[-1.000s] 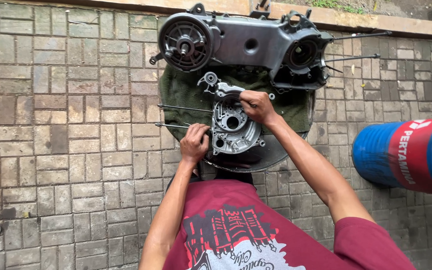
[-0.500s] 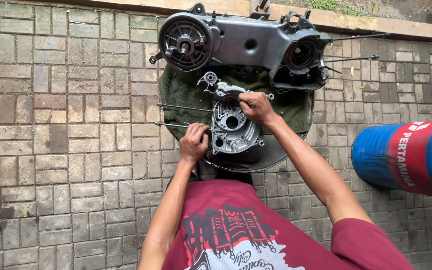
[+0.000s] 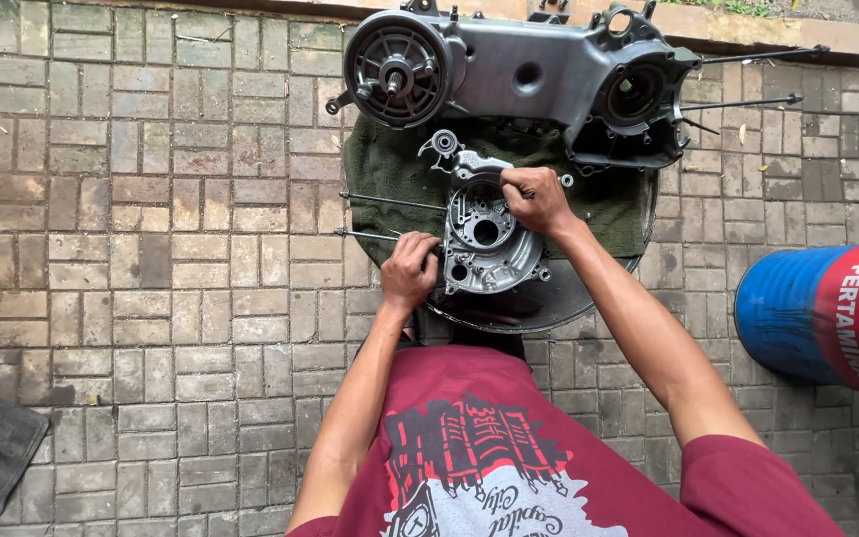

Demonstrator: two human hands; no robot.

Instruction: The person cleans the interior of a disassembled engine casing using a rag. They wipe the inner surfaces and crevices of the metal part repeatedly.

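Daylight was soft, even and fairly bright, with only faint shadows under the arms and the engine case (image 3: 519, 75). No glare showed. The picture was sharp throughout, though the paving (image 3: 151, 249) bent slightly toward the edges.

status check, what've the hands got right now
Left hand grips the left edge of the silver engine cover. Right hand closed on its top edge. Cover sits over green cloth; long studs jut left.
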